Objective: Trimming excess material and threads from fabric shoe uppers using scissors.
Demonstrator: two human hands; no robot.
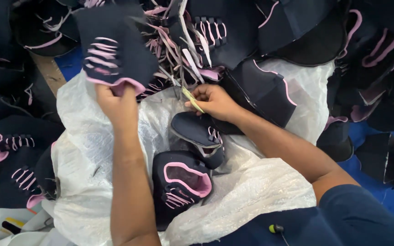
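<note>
Overhead, the left hand (115, 102) is closed around a dark navy fabric shoe upper with pink lacing and pink collar (112, 50), lifted above the far edge of a white woven plastic sack (261, 191). The right hand (213, 102) pinches a small yellowish tool (192, 99) (its kind unclear) just beside it.

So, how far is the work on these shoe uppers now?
Done, apparently: two navy-and-pink uppers lie in the white sack. In hand: the left hand holds up one upper, while the right hand pinches a small yellowish tool. Left: large piles of uppers surround the sack.
</note>
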